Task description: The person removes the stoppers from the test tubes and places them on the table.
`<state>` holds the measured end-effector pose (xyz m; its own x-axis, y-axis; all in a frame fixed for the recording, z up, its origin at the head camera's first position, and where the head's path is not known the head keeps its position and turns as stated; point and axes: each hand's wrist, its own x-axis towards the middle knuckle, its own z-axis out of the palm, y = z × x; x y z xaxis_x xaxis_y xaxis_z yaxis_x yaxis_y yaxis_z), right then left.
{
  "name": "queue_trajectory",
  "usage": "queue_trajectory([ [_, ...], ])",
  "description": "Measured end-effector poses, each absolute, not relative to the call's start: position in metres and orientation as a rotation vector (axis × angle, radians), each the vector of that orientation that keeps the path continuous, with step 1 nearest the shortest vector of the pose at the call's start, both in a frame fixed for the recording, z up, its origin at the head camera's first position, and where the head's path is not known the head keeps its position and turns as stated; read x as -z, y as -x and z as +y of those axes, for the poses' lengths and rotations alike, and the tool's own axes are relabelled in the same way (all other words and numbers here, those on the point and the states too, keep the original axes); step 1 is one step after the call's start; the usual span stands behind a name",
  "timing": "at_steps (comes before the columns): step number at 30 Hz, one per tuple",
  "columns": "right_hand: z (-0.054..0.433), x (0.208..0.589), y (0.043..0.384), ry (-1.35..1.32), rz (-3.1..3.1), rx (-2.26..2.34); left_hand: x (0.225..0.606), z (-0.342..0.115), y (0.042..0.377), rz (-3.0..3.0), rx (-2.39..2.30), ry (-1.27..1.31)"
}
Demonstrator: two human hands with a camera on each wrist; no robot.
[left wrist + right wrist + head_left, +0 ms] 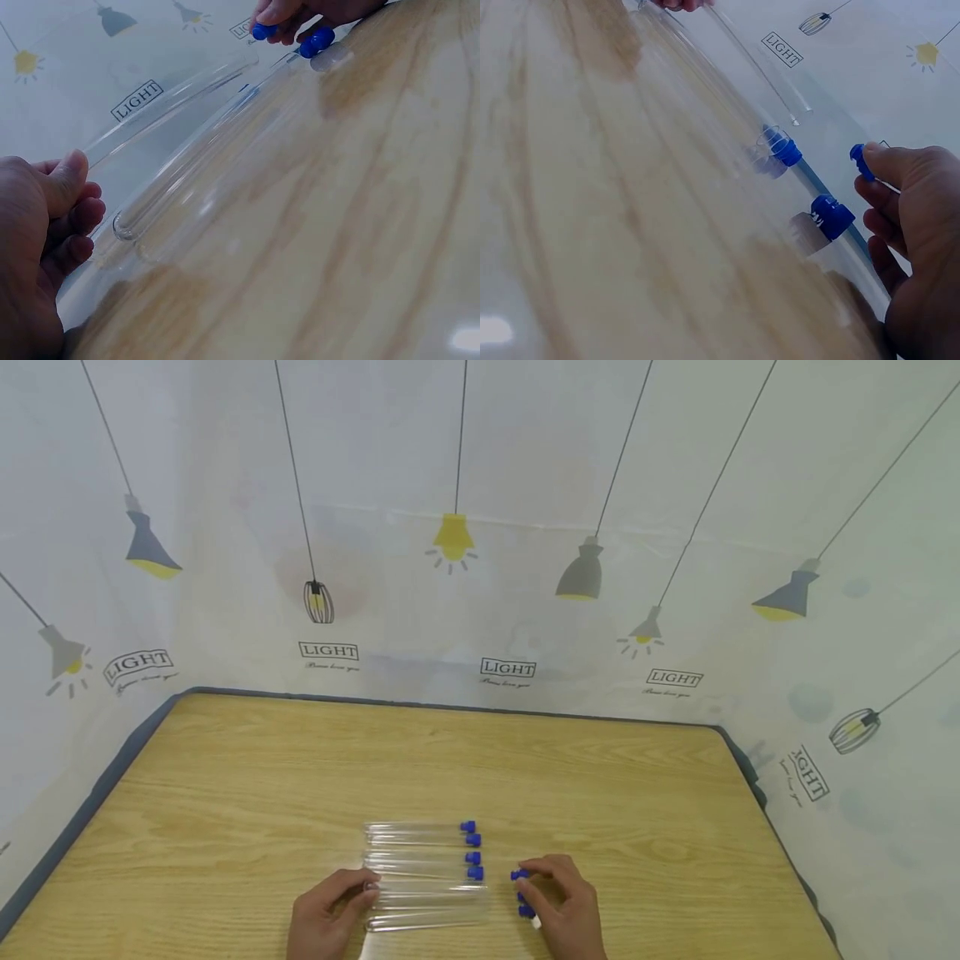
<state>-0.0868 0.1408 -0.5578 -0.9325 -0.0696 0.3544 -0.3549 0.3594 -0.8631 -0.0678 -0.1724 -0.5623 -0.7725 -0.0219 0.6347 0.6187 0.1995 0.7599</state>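
Clearly, both hands are occupied, one on either side of the row of blue-capped tubes [423,857] lying on the wooden tabletop [337,752]. The left hand [330,914] sits to the left of that row and a little nearer the person. Its thumb and index finger pinch an uncapped tube [171,107] by the rounded end, and the remaining fingers are bent beneath. That tube is raised just off the tabletop, on the near side of the row, its open end facing right.

The right hand [564,906] is to the right of the row, also on its near side, reaching inward with the wrist toward the person. Thumb and index finger are closed on a small blue cap [861,161], while the other fingers curve loosely below it, gripping nothing else. A gap separates this cap from the open end of the raised tube.

Two loose caps [831,216] rest on the tabletop to the right of the row and nearer the person, beside the right hand. More bare tubes [427,919] lie on the row's near side, roughly parallel to it. Beyond the row, past the tabletop's far edge, hangs a pale sheet [405,610] printed with lamps.
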Motion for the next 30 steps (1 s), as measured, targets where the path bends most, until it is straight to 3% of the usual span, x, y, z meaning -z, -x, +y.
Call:
queue_trajectory([
  [13, 0.154, 0.568, 0.091, -0.382, -2.375, -1.492, 0.563, -0.170, 0.064, -2.106, 1.570, 0.420],
  [22, 0.153, 0.562, 0.090, -0.278, -2.515, -1.472, 0.535, -0.158, 0.058, -2.182, 1.532, 0.173],
  [30, 0.150, 0.559, 0.090, -0.187, -2.524, -1.546, 0.563, -0.166, 0.063, -2.276, 1.536, 0.128],
])
